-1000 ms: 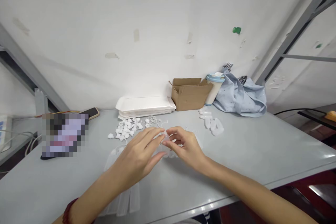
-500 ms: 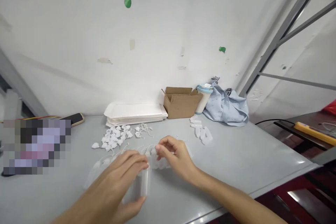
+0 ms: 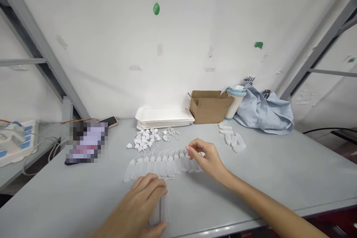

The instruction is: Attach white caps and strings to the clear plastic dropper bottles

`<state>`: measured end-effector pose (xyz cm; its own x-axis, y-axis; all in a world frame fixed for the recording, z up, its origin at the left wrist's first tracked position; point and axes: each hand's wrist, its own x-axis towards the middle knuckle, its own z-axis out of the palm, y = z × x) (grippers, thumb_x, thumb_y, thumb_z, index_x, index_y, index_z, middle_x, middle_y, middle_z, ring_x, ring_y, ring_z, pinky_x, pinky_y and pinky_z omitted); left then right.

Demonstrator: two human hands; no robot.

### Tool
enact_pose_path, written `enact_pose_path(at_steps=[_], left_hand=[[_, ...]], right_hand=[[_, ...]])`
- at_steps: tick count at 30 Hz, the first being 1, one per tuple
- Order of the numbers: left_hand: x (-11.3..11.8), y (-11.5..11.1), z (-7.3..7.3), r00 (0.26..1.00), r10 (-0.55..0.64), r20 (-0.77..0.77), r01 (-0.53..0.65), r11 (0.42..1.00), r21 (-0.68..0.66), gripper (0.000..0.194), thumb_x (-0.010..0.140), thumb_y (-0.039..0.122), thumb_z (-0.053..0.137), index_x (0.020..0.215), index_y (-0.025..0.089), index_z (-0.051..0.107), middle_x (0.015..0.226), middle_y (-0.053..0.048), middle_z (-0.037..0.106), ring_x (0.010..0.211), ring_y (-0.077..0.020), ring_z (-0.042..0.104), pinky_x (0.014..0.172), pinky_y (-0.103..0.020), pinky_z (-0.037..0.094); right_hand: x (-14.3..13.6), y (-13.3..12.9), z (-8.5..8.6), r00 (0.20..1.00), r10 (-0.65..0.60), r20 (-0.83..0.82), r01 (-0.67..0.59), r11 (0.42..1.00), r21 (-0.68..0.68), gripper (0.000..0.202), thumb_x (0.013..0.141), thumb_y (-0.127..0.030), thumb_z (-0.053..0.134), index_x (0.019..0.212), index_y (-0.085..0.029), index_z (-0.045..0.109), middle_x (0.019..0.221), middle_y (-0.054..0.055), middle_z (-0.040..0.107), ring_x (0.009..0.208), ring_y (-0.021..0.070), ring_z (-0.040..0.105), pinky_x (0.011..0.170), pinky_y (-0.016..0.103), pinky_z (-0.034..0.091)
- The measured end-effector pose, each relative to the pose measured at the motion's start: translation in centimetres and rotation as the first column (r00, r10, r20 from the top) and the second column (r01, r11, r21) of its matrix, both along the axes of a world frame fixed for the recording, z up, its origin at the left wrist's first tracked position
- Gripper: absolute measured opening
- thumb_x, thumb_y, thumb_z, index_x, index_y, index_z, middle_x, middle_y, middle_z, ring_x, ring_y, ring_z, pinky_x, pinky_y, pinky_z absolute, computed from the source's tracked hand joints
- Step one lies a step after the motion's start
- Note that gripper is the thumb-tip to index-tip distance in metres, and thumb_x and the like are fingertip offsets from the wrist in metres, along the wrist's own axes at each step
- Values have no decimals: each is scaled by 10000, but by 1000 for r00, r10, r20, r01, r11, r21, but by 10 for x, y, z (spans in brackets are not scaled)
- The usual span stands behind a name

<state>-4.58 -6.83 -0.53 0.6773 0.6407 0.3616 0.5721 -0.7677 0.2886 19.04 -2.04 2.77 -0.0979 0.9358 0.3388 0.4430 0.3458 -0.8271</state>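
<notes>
My left hand [image 3: 147, 204] is closed round a clear, tube-like piece [image 3: 164, 208] near the table's front edge, thumb below and fingers above. My right hand [image 3: 205, 156] hovers over the right end of a row of translucent bottles [image 3: 161, 165], its thumb and forefinger pinched together; whatever they hold is too small to make out. Thin white strings stick out from the tops of the row. Behind it lie a heap of small white caps [image 3: 143, 139] and a few stringed pieces [image 3: 169, 134].
Along the wall stand white flat boxes [image 3: 164, 117], an open cardboard box [image 3: 213, 109], a lidded cup [image 3: 234, 102] and a blue cloth bag [image 3: 264, 113]. More translucent pieces [image 3: 233, 139] lie at the right. A phone [image 3: 112, 122] and a power strip [image 3: 16, 141] are at the left.
The view has turned left. My left hand has drawn back towards the front edge with the clear piece, uncovering the row. My right hand stays at the row's right end, still pinched.
</notes>
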Motion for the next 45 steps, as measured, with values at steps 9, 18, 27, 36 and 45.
enact_pose_path(at_steps=[9,18,27,36,45], left_hand=[[0,-3,32,984,-22,-176,15,999,-40,404,670,116,595,1054,235,551,1087,-34,612,1060,-257,503,887,-397,461],[-4,-2,43,956,-76,-284,57,996,-75,438,662,181,690,1069,225,538,1133,-40,600,1142,-280,471,937,-387,437],[-14,8,42,956,-93,-279,102,995,16,494,741,452,671,1167,266,504,1242,-59,566,1205,-304,426,926,-419,433],[8,110,63,983,8,-185,-13,999,-30,256,898,386,439,1014,204,578,1060,-79,602,1062,-256,490,858,-399,443],[43,165,40,958,143,-249,-141,990,26,242,830,279,458,776,155,659,812,-108,647,874,-284,556,737,-380,435]], right_hand=[[3,-1,3,1000,3,2,-3,998,58,206,858,-322,529,724,-172,572,611,12,625,590,131,599,411,183,344],[5,0,4,1000,-6,30,4,998,69,186,861,-287,526,726,-170,576,621,11,613,592,126,582,410,182,333],[10,5,5,998,-23,62,18,995,94,178,863,-259,521,725,-168,588,636,8,610,596,117,569,432,180,358],[50,32,15,965,-91,245,47,983,180,168,848,-233,510,706,-172,575,638,6,608,574,117,550,508,212,409],[96,57,19,834,-294,466,226,954,198,109,836,-153,505,757,-177,578,794,38,668,684,156,590,604,246,419]])
